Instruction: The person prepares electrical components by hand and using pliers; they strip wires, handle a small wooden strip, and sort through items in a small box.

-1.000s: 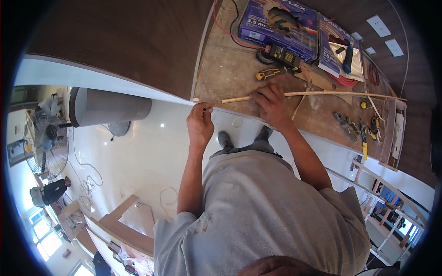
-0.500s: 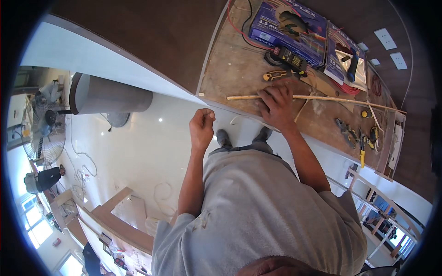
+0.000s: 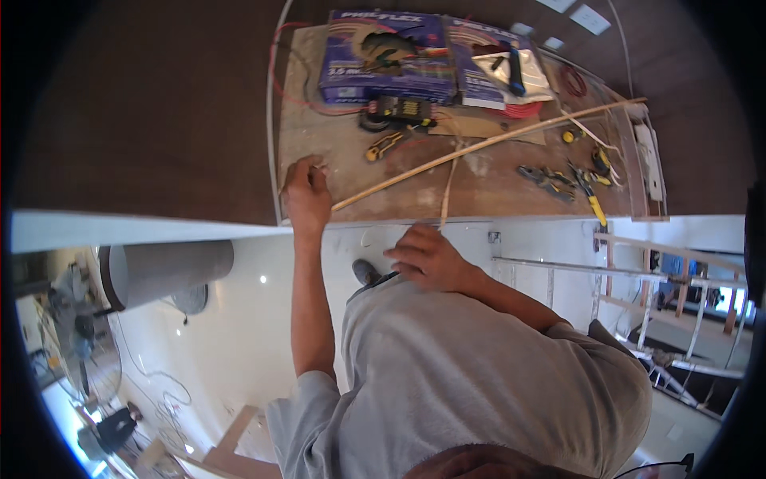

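My left hand (image 3: 307,188) rests over the left part of the wooden worktop (image 3: 303,128), fingers pinched around something too small to make out, beside the near end of a thin wooden strip (image 3: 399,177) lying diagonally across it. My right hand (image 3: 423,259) is off the worktop near my waist, fingers loosely bent and apart, holding nothing visible. On the worktop are a yellow utility knife (image 3: 383,146), a black electrical device (image 3: 399,112), two purple boxes (image 3: 347,64) with items on top, dark pliers (image 3: 542,182), a yellow-handled tool (image 3: 594,203) and red wire coils (image 3: 572,82).
Dark wooden panels (image 3: 144,120) flank the worktop. At left are a grey cylinder (image 3: 171,267), a standing fan (image 3: 76,327) and, lower down, another person (image 3: 112,431). Cables lie on the pale floor (image 3: 231,343). A metal frame (image 3: 550,283) stands at right.
My right hand has let go of the wooden strip and drawn back below the worktop edge. My left hand has risen onto the worktop's left part. The view has shifted.
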`<state>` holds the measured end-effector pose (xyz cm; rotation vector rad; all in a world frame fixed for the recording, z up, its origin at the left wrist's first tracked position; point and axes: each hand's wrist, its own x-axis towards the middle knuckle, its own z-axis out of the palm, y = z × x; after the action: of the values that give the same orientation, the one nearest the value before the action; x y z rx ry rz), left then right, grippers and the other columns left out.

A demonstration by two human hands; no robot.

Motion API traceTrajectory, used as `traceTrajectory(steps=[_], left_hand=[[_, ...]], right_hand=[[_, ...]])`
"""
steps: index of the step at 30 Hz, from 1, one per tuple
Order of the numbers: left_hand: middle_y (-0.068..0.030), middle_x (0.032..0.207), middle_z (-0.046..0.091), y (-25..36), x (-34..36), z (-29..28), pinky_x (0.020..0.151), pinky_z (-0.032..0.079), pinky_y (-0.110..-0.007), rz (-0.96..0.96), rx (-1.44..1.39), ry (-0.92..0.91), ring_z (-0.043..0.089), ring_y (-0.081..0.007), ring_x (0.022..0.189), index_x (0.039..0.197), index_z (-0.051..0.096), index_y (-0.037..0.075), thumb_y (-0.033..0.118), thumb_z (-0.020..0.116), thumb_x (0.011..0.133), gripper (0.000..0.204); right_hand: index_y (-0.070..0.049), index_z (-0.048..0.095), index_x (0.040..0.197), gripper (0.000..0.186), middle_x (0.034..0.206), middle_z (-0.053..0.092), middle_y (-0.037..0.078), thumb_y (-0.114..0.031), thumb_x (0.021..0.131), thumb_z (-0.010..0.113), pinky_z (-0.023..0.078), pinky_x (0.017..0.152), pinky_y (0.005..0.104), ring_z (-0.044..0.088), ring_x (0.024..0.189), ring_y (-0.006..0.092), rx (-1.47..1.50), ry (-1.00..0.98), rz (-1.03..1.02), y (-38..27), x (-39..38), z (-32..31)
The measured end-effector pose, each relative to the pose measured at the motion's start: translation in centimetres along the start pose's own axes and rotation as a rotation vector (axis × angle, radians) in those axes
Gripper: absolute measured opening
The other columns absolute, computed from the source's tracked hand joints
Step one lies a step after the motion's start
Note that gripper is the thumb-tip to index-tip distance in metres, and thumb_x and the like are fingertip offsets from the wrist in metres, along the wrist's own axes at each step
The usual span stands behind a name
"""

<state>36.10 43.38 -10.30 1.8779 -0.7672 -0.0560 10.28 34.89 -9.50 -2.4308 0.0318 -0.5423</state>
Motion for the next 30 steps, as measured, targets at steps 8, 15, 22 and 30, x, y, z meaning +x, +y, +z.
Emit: traceTrajectory(steps=[8, 15, 22, 30], left_hand=[[-0.0152, 0.102, 0.070, -3.1, 5.5, 5.3, 0.090, 0.051, -0.047, 0.109, 0.221, -0.126, 0.065, -0.0355, 0.102, 0.115, 0.070, 0.007, -0.003, 0.067, 0.084, 0.032], [-0.0151, 0.119, 0.069, 4.8, 4.2, 5.9, 0.101, 0.048, -0.045, 0.208, 0.125, -0.223, 0.065, -0.0314, 0.113, 0.117, 0.072, 0.004, 0.009, 0.073, 0.087, 0.030], [-0.0180, 0.139, 0.056, 36.0, 4.1, 6.8, 0.109, 0.037, -0.051, 0.789, -1.346, -1.256, 0.052, -0.0340, 0.127, 0.146, 0.053, 0.005, 0.079, 0.049, 0.092, 0.091], [-0.0163, 0.113, 0.055, 44.8, -3.0, 17.4, 0.087, 0.042, -0.049, 0.776, -1.472, -1.745, 0.053, -0.0315, 0.101, 0.124, 0.053, 0.005, 0.082, 0.034, 0.092, 0.085]], right_hand=[[-0.005, 0.072, 0.106, 0.019, 0.097, 0.068, 0.012, -0.016, 0.091, 0.071, 0.052, 0.089, 0.0420, 0.061, 0.099, 0.0296, 0.038, -0.097, 0.268, 0.6, -6.8, -3.8], [-0.004, 0.073, 0.109, 0.021, 0.099, 0.071, 0.012, -0.015, 0.091, 0.071, 0.054, 0.089, 0.0434, 0.064, 0.099, 0.0313, 0.026, 0.009, 0.434, 1.5, -11.4, -6.6], [-0.003, 0.073, 0.109, 0.023, 0.097, 0.072, 0.012, -0.019, 0.092, 0.072, 0.053, 0.090, 0.0436, 0.063, 0.100, 0.0310, 0.108, 0.068, 0.415, 5.6, -12.7, -11.3], [-0.002, 0.071, 0.109, 0.023, 0.099, 0.069, 0.015, -0.017, 0.092, 0.071, 0.051, 0.090, 0.0475, 0.063, 0.100, 0.0368, 0.227, 0.210, 0.458, 8.8, -12.8, -21.0]])
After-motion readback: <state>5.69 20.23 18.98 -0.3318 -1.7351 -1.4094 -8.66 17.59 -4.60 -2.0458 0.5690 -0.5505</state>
